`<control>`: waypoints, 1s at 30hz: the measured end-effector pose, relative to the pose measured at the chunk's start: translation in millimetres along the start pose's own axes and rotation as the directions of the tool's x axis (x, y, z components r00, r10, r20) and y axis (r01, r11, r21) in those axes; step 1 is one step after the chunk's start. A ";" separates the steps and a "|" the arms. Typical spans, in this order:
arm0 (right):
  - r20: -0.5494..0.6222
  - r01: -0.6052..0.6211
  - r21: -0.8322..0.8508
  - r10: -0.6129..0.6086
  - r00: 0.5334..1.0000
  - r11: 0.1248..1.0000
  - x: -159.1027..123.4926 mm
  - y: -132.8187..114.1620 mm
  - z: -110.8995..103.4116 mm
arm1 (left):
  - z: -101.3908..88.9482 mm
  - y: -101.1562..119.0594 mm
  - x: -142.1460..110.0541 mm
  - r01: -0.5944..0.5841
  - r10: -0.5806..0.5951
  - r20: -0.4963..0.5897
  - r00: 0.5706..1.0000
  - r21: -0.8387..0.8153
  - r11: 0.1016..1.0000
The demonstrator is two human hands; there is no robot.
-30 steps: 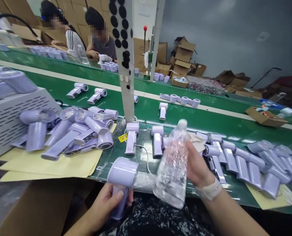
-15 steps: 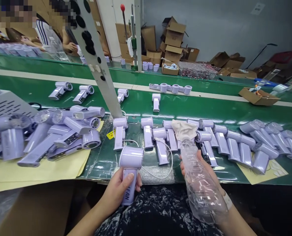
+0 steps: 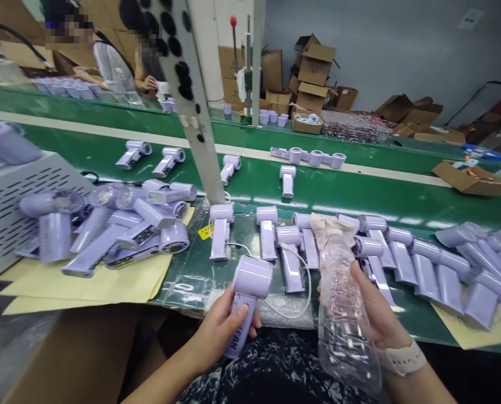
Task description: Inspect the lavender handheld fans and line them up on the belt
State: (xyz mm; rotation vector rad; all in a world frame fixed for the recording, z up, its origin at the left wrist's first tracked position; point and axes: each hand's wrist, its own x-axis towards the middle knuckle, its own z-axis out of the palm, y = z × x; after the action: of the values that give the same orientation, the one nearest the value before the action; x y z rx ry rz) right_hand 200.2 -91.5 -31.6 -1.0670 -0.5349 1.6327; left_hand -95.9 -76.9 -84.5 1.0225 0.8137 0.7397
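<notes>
My left hand (image 3: 227,322) is closed around the handle of a lilac handheld fan (image 3: 254,276), its round head pointing up and lettering showing below my thumb. In my right hand (image 3: 374,308) is a clear plastic bottle (image 3: 345,314), gripped round its side and tilted with the neck away from me. A pale cloth (image 3: 333,229) covers the bottle's mouth; how it is fixed there is hidden. Beyond my hands, several more lilac fans (image 3: 291,266) lie in a row on the bench, and a white cable (image 3: 307,297) loops beside one of them.
A heap of lilac fans (image 3: 119,224) lies on yellow sheets (image 3: 90,286) at the left, beside a slotted grey box (image 3: 31,196). A slanted metal post (image 3: 204,140) rises from the bench. Further fans lie on the green conveyor (image 3: 242,188). Two people (image 3: 111,67) sit across the line.
The view has swung left, so the bench appears shifted rightward. The fan in my left hand has tipped a little to the right. The bottle in my right hand stands more upright in the picture.
</notes>
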 end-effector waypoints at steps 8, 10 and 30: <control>0.407 0.632 -0.587 -0.490 0.771 0.505 133.3 -55.0 171.3 | -20.7 -5.0 -38.0 -0.085 0.040 -0.162 0.986 -0.280 0.956; 0.474 0.680 -0.673 -0.537 0.698 0.290 162.4 -42.0 217.3 | -25.7 0.4 -49.0 -0.115 0.058 -0.236 0.970 -0.235 0.965; 0.399 0.268 -0.914 -0.800 0.449 -0.305 77.4 -83.4 -30.7 | -1.8 41.9 19.4 -0.085 0.064 -0.122 0.990 -0.175 0.981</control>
State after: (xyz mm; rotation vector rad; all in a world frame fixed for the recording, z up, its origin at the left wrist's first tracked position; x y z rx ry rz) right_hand 267.4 3.1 -10.7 -1.5900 -1.7202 -0.2943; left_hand -93.9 -45.6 -50.6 0.8572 0.7955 0.9272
